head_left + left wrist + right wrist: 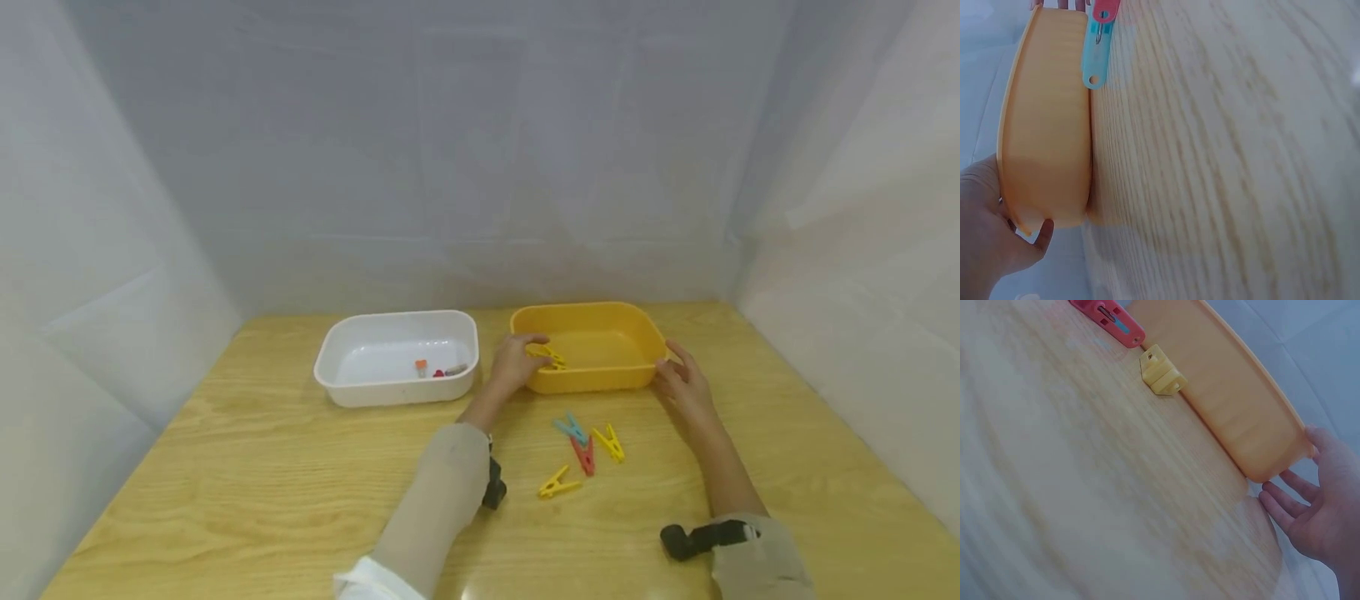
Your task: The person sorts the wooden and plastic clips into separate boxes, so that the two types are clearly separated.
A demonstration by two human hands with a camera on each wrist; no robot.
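A yellow tub (645, 333) stands on the wooden table (262, 467). My left hand (519, 360) grips its left rim, fingers curled over the edge, with the thumb (1044, 234) under the tub's corner (1047, 137). A yellow peg (553, 358) lies inside the tub by those fingers. At the tub's right corner my right hand (678, 377) lies with straight fingers (1285, 509) against the tub wall (1241, 406). On the table in front of the tub lie a blue peg (570, 427), a red peg (583, 455) and two yellow pegs (609, 442) (558, 483).
A white tub (330, 367) stands left of the yellow one and holds small orange, red and grey pieces (438, 370). White cloth walls close in the table at the back and on both sides. Black wrist cameras (693, 540) sit on both forearms.
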